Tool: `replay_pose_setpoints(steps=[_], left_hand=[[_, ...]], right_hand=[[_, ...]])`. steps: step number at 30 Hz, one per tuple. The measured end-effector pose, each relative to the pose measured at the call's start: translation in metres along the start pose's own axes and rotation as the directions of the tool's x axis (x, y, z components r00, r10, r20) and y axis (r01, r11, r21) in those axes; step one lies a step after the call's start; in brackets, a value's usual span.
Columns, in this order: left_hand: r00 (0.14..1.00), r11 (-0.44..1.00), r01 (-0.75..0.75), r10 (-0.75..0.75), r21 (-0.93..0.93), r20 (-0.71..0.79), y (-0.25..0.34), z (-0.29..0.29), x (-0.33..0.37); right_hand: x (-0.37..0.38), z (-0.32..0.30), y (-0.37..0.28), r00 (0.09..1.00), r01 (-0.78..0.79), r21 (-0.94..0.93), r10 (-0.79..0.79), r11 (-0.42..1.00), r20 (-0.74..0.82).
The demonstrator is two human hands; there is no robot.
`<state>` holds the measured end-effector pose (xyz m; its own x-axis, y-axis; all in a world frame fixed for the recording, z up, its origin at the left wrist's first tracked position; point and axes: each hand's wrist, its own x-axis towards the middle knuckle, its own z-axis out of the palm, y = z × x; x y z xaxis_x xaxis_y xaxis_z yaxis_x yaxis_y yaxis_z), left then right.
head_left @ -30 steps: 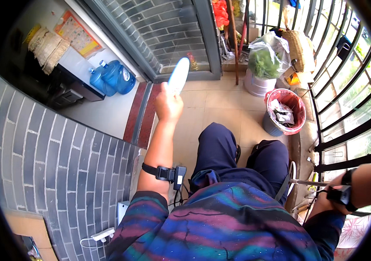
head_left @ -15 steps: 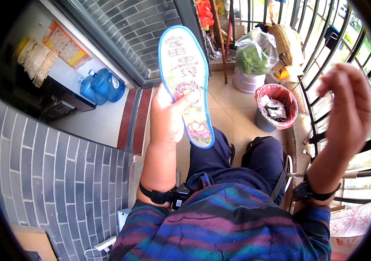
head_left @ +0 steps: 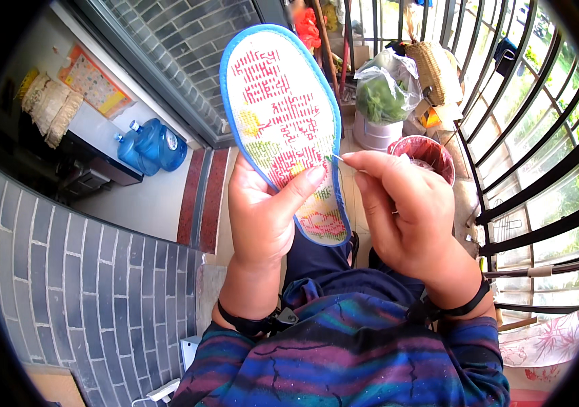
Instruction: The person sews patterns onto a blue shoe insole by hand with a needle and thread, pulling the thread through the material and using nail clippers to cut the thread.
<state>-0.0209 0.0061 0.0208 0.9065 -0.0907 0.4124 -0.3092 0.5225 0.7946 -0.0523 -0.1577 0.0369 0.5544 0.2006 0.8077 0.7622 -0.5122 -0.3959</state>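
An embroidered shoe insole (head_left: 283, 102) with a blue bound edge is held up in front of me, its toe end pointing away. My left hand (head_left: 262, 210) grips its left side, thumb pressed on the stitched face and fingers behind. Red, green, yellow and pink stitches cover much of the white cloth. At the insole's right edge my right hand (head_left: 411, 210) pinches a thin needle (head_left: 337, 157) between thumb and forefinger, its tip by the green stitches. The other right fingers are curled. Any thread on the needle is too fine to make out.
A lined waste bin (head_left: 432, 152) stands behind my right hand. Farther off are a bag of greens (head_left: 384, 95) on a pale bucket (head_left: 374, 134) and a wicker basket (head_left: 428, 71). Railings (head_left: 540, 129) run along the right. Blue water bottles (head_left: 157, 146) stand left, beyond a brick wall (head_left: 93, 271).
My right hand has come in from the far right to the insole's edge, pinching the needle there. The insole has moved closer and slightly left, still in my left hand.
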Motion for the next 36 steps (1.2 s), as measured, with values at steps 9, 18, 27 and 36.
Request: replay_pose_setpoints(steps=[9,18,27,36], left_hand=[[0.999,0.998,-0.046,0.045,0.035,0.014,0.006,0.005,-0.004],[0.998,0.996,-0.065,0.065,0.054,0.003,0.007,0.009,-0.005],[0.999,0.997,-0.048,0.048,0.052,-0.001,0.009,0.009,-0.008],[0.977,0.919,-0.206,0.211,0.336,0.021,0.007,0.011,-0.012]], right_hand=[[0.000,0.000,0.000,0.999,0.040,-0.032,-0.040,0.999,-0.001],[0.000,0.001,-0.001,0.997,0.039,-0.013,-0.039,0.999,-0.060],[0.000,-0.004,-0.002,0.997,0.073,-0.013,-0.073,0.997,-0.018],[0.000,-0.005,-0.004,0.999,0.028,-0.039,-0.029,0.999,-0.035]])
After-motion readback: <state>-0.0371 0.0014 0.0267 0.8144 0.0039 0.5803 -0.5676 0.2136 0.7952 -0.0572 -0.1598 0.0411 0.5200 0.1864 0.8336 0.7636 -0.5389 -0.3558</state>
